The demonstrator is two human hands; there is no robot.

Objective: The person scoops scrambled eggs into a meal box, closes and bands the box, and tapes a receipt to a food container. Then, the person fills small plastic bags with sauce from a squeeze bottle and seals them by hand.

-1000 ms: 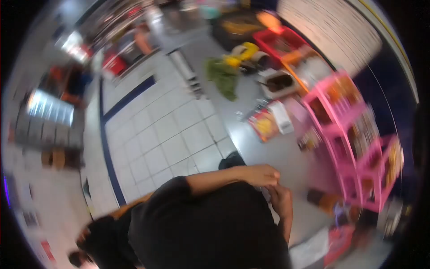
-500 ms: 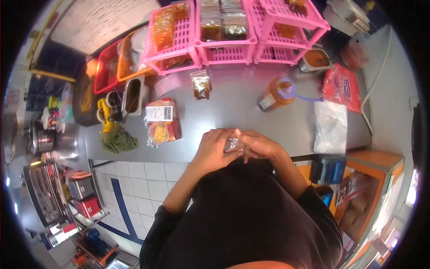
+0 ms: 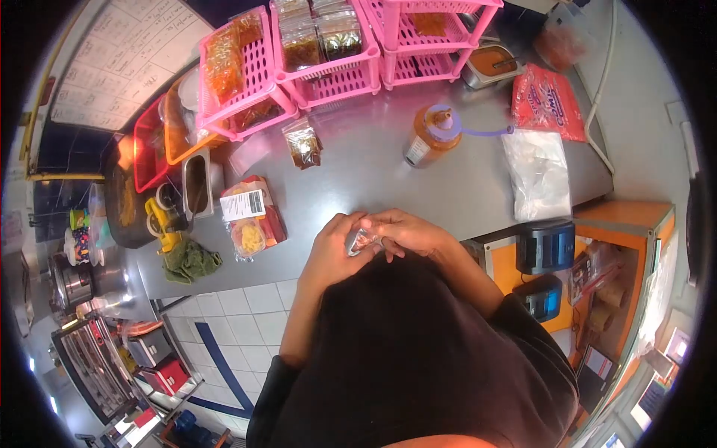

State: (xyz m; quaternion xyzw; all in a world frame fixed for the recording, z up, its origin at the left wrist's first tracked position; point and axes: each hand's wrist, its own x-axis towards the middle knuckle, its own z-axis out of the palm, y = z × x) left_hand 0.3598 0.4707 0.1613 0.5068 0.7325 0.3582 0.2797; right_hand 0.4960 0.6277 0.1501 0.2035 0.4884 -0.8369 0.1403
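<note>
A small clear plastic packet (image 3: 363, 242) with something reddish in it is held between both hands at the counter's front edge. My left hand (image 3: 335, 248) curls round its left side. The fingers of my right hand (image 3: 409, 231) close on its right side, close to the left fingertips. Left of the hands, a red and yellow package with a white label (image 3: 243, 204) lies on the metal counter (image 3: 340, 179). Farther back lies a small packet of dark contents (image 3: 302, 143). A sauce bottle with a purple cap (image 3: 433, 136) stands behind my right hand.
Pink baskets (image 3: 328, 89) with bagged food line the back. At left are a metal container (image 3: 198, 183), yellow tape dispenser (image 3: 166, 224) and green cloth (image 3: 191, 261). White plastic bags (image 3: 539, 175), a red package (image 3: 547, 103) and an orange cabinet (image 3: 624, 216) are at right.
The view has swung from the side to face the counter, then shifted slightly. Both hands stay together; the packet between them now shows more clearly.
</note>
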